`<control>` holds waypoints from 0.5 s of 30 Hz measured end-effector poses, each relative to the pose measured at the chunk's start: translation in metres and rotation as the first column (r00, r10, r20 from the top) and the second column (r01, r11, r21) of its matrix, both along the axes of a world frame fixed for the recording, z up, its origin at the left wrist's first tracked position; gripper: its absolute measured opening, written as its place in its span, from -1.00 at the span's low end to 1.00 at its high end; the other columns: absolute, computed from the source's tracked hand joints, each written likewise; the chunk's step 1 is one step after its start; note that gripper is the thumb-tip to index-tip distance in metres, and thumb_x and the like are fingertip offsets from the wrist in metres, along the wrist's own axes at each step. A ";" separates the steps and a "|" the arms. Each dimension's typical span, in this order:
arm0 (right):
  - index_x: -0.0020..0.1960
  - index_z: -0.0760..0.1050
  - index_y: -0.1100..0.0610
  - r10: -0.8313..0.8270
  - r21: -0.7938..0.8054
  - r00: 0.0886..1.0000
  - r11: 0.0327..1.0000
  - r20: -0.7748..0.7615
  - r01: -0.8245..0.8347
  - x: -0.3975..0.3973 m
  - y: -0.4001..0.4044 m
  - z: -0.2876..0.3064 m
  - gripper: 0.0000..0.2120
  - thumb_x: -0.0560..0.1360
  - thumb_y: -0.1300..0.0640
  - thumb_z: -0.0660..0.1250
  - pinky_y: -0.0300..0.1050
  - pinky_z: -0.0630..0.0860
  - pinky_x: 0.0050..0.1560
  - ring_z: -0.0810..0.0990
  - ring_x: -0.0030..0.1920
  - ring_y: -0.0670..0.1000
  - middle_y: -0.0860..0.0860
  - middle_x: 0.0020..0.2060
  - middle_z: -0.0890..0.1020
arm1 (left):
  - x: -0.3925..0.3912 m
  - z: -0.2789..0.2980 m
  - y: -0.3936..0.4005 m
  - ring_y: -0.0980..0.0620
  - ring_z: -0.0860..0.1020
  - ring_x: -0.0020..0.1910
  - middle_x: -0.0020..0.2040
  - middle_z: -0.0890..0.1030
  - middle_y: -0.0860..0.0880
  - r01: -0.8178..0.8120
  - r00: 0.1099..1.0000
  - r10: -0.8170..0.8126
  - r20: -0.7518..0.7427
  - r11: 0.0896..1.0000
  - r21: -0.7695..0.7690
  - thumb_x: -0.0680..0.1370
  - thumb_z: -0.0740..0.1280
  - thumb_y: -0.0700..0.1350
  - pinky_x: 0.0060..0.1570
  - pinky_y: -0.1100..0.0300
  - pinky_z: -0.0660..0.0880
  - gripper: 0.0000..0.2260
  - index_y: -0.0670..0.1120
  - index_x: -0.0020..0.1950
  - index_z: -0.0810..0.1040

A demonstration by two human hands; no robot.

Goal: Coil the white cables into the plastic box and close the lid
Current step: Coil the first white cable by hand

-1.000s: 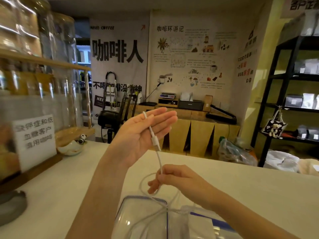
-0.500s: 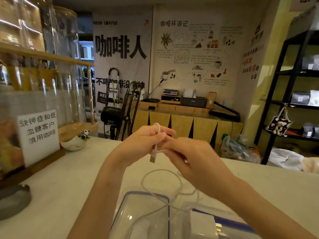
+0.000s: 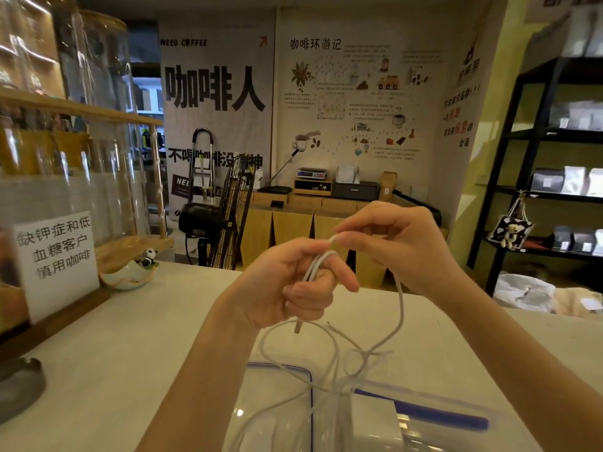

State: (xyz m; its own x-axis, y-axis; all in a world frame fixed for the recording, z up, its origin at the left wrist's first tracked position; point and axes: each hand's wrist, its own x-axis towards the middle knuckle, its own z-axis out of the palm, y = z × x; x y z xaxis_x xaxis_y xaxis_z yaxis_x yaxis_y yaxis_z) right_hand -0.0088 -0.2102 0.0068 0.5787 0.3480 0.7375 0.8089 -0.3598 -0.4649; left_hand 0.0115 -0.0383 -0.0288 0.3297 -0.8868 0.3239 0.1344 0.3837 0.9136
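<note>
A thin white cable [image 3: 398, 308] is wound in a couple of turns around the fingers of my left hand [image 3: 293, 285], which grips it; its plug end hangs below that fist. My right hand [image 3: 391, 243] pinches the cable just above the left fingers, and the rest of the cable drops in loose loops toward the clear plastic box [image 3: 424, 419] at the bottom of the view. The box's clear lid [image 3: 277, 386], edged with a blue seal, lies to the left of the box. A white charger block [image 3: 375, 419] lies inside the box.
A pale counter [image 3: 130, 353] carries the box. On its left stand a paper sign [image 3: 55, 259], a small bowl with a panda figure [image 3: 130, 272] and a dark ashtray [image 3: 19, 386]. Glass display cases rise at the left; black shelving [image 3: 538, 158] stands at the right.
My left hand has gone from an open palm to fingers curled round the cable. My right hand rose from near the box and laid turns of cable over the left fingers.
</note>
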 end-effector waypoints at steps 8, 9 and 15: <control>-0.04 0.58 -0.04 0.089 0.134 0.871 0.991 -0.483 -0.027 0.009 0.010 -0.051 -0.81 0.50 0.13 0.20 -0.30 0.45 -0.56 0.45 -0.56 -0.09 -0.03 -0.49 0.58 | 0.002 0.003 0.006 0.16 0.38 -0.55 -0.48 0.47 0.02 -0.254 0.954 0.160 -0.254 0.883 -0.395 0.58 0.04 -0.06 -0.52 0.36 0.38 -0.65 -0.24 -0.07 0.53; -0.01 0.57 -0.05 0.100 0.101 0.840 0.993 -0.534 -0.054 0.007 0.015 -0.060 -0.81 0.51 0.12 0.19 -0.30 0.48 -0.51 0.47 -0.54 -0.08 -0.03 -0.49 0.58 | 0.002 0.004 0.007 0.17 0.38 -0.56 -0.50 0.46 0.04 -0.349 0.928 0.255 -0.270 0.848 -0.398 0.57 0.04 -0.05 -0.54 0.36 0.39 -0.65 -0.23 -0.09 0.54; 0.25 0.36 -0.15 0.081 -0.169 0.804 0.961 -0.589 -0.220 -0.010 0.041 -0.081 -0.67 0.57 0.16 0.12 -0.33 0.50 -0.10 0.53 -0.33 -0.13 -0.07 -0.40 0.57 | 0.004 0.003 0.015 0.18 0.33 -0.60 -0.56 0.42 0.04 -0.664 0.747 0.567 -0.348 0.669 -0.335 0.60 0.00 -0.08 -0.59 0.36 0.34 -0.67 -0.19 -0.13 0.48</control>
State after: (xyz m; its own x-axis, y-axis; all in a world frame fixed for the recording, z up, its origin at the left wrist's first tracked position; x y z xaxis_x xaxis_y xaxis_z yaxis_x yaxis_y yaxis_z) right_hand -0.0192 -0.1692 -0.0741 0.7963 0.5765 0.1834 0.4727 -0.4038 -0.7832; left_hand 0.0159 -0.0235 -0.0260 0.8487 -0.2505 0.4658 -0.1148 0.7725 0.6245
